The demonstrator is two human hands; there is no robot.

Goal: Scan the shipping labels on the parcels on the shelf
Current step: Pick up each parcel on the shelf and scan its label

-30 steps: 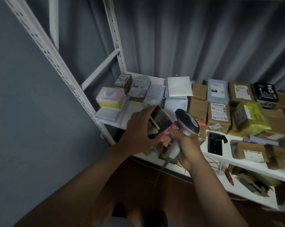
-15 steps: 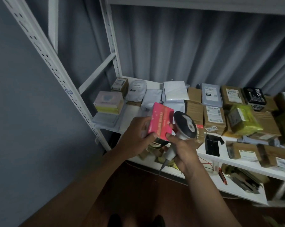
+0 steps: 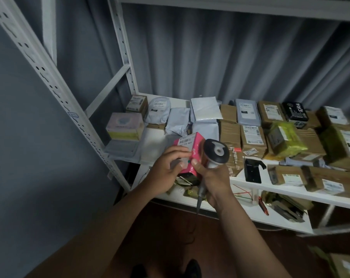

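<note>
Right in front of the white metal shelf (image 3: 250,182), the small pink cardboard box (image 3: 188,151) is gripped by the left hand (image 3: 166,173) while the grey handheld scanner (image 3: 215,152) is clenched in the right hand (image 3: 212,177), so a misread could probably be caused by that steep, close angle to the white barcode label (image 3: 186,141).

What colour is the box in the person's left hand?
Pink, with a white label on top; the box shows in the head view.

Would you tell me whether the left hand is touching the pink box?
Touching. The head view shows the left hand with fingers curled round the pink box, thumb pressed on its near face.
</note>
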